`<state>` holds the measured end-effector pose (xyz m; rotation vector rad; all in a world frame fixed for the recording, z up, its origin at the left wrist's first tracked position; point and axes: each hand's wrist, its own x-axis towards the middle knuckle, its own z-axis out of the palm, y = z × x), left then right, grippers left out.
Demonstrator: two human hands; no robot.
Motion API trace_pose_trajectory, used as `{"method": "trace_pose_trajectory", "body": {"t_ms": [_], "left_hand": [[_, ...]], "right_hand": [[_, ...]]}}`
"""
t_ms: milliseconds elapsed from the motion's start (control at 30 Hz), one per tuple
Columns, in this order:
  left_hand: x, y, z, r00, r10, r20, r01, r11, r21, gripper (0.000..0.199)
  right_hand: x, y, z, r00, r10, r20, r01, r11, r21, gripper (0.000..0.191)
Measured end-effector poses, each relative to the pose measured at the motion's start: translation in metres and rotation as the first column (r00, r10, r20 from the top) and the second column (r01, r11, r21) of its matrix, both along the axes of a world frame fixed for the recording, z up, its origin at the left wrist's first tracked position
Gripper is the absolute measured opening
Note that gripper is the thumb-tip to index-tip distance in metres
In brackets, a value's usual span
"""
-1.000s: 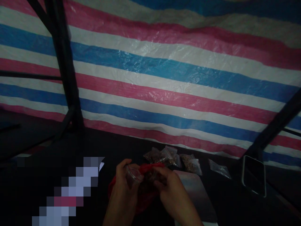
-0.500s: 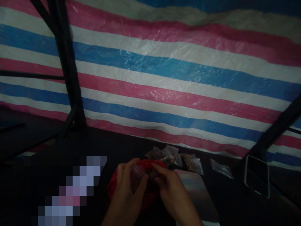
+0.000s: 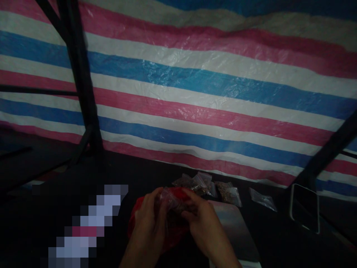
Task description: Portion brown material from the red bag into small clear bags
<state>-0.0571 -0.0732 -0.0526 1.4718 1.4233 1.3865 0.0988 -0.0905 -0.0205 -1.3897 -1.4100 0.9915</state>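
Both my hands are over a red plastic bag (image 3: pixel 175 243) on the dark table. My left hand (image 3: pixel 149 219) is closed on a small clear plastic bag (image 3: pixel 169 199), held in the mouth of the red one. On the other side my right hand (image 3: pixel 205 219) has its fingers bent at the clear bag's right edge, thumb and index finger near each other. Whatever lies between those fingertips is too dark to make out. Just beyond the red bag, several small zip bags (image 3: pixel 199 182) with brownish contents lie in a pile.
Right of my hands lies a flat silvery-topped device (image 3: pixel 234 230). Farther right are a flat clear zip bag (image 3: pixel 262 199) and a phone (image 3: pixel 304 208). A pixelated patch (image 3: pixel 92 223) covers something at left. Behind hangs a striped tarp (image 3: pixel 195 104) on dark poles (image 3: pixel 80 82).
The clear bag has come up a little and shows more between my hands. My left thumb has turned upward, and my right fingers have shifted slightly.
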Motion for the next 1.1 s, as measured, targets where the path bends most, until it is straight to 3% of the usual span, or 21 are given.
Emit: {"method": "trace_pose_trajectory", "body": {"t_ms": [100, 267, 333, 500, 600, 700, 867, 1000, 1100], "left_hand": [[0.006, 0.003, -0.007, 0.994, 0.033, -0.104, -0.033, 0.999, -0.001, 0.067], [0.002, 0.009, -0.013, 1.000, -0.026, 0.009, 0.027, 0.995, -0.098, 0.078], [-0.004, 0.010, -0.013, 0.998, -0.064, 0.016, 0.065, 0.992, -0.105, 0.072], [-0.018, 0.013, -0.022, 0.985, -0.100, -0.140, 0.103, 0.995, 0.008, 0.049], [-0.020, 0.016, -0.030, 0.965, -0.183, -0.189, 0.200, 0.977, 0.074, 0.048], [-0.018, 0.015, -0.034, 0.951, -0.224, -0.214, 0.250, 0.963, 0.100, 0.045], [-0.011, 0.005, -0.027, 0.934, -0.239, -0.267, 0.276, 0.955, 0.111, 0.043], [-0.007, 0.002, -0.018, 0.974, -0.177, -0.145, 0.185, 0.982, 0.043, 0.040], [-0.008, 0.003, -0.014, 0.973, -0.224, -0.049, 0.225, 0.974, 0.007, 0.044]], "right_hand": [[-0.001, -0.001, 0.000, 0.999, 0.026, -0.022, -0.026, 1.000, 0.001, 0.067], [-0.002, 0.000, -0.003, 1.000, 0.003, 0.017, -0.003, 1.000, -0.012, 0.064], [0.001, 0.001, -0.002, 1.000, 0.001, 0.023, -0.001, 1.000, -0.017, 0.062], [0.011, 0.001, 0.004, 1.000, -0.008, -0.018, 0.008, 1.000, 0.012, 0.052], [0.013, -0.001, 0.010, 0.999, -0.020, -0.031, 0.022, 0.998, 0.054, 0.049], [0.009, -0.004, 0.014, 0.998, -0.023, 0.057, 0.016, 0.993, 0.121, 0.048], [-0.002, -0.011, 0.021, 0.973, 0.000, 0.232, -0.067, 0.957, 0.282, 0.064], [-0.009, -0.016, 0.033, 0.941, 0.064, 0.332, -0.170, 0.939, 0.300, 0.074], [-0.011, -0.020, 0.043, 0.928, 0.033, 0.371, -0.165, 0.929, 0.331, 0.075]]}}
